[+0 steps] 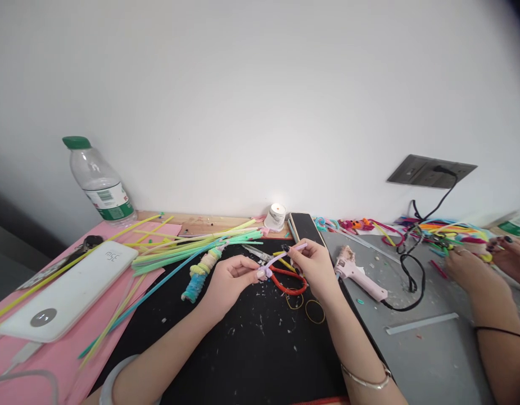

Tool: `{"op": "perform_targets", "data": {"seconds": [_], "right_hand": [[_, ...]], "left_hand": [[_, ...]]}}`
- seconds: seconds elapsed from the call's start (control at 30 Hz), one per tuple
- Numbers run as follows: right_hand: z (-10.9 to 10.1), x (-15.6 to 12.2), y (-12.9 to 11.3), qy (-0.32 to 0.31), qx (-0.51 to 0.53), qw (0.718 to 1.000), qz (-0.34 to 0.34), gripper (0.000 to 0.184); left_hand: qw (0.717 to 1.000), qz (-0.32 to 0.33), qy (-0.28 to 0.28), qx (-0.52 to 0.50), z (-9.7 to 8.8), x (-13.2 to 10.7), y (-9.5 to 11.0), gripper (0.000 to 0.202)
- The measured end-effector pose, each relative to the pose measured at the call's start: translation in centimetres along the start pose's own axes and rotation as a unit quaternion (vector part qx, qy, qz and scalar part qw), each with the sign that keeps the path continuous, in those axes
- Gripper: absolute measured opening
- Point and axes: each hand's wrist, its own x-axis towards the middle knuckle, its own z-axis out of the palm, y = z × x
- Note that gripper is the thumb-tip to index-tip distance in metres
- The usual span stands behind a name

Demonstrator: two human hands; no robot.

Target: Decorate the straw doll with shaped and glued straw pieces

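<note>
A lilac pipe cleaner (280, 257) stretches between my two hands above a black mat (251, 349). My left hand (236, 280) pinches its coiled end between thumb and fingers. With thumb and forefinger, my right hand (312, 265) grips the straight end, whose tip sticks out past the fingers. Just beneath lie scissors with red handles (291, 289), their blades pointing to the back left. Two rubber bands (315, 311) rest by the handles. Left of my left hand is a wound bundle of blue, yellow and cream pipe cleaner (203, 273).
Loose pipe cleaners (171, 259), a white power bank (74, 289) and a bottle (102, 183) are at left. A small candle cup (276, 216) and a phone (307, 228) stand behind. At right are a pink glue gun (361, 275), its black cord, and another person's hands (474, 270).
</note>
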Motion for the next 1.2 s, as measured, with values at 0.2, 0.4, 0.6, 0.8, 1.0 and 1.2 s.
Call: {"op": "perform_targets", "data": {"seconds": [0.2,0.4,0.6,0.8,1.0,1.2], "right_hand": [[0.4,-0.1,0.8,-0.034,0.06,0.997,0.04,0.023],[1.3,-0.9,1.2,-0.043,-0.024,0.997,-0.055,0.024],[2.5,-2.5,1.1,0.002,-0.196,0.954,-0.226,0.02],[3.2,-3.4,1.0,-0.026,-0.25,0.915,-0.314,0.017],[3.7,-3.6,1.7,-0.052,-0.265,0.904,-0.331,0.015],[4.2,-3.9,1.8,-0.09,-0.261,0.903,-0.329,0.016]], "left_hand": [[0.99,-0.062,0.006,-0.127,-0.4,0.1,0.4,0.013],[0.954,-0.108,0.092,-0.264,-0.7,0.8,0.6,0.01],[0.942,-0.119,0.122,-0.29,-0.9,1.2,0.7,0.015],[0.943,-0.119,0.138,-0.278,-0.9,1.2,0.6,0.014],[0.944,-0.111,0.148,-0.274,-0.8,1.2,0.5,0.014],[0.959,-0.077,0.132,-0.24,-0.8,1.2,-0.1,0.007]]}}
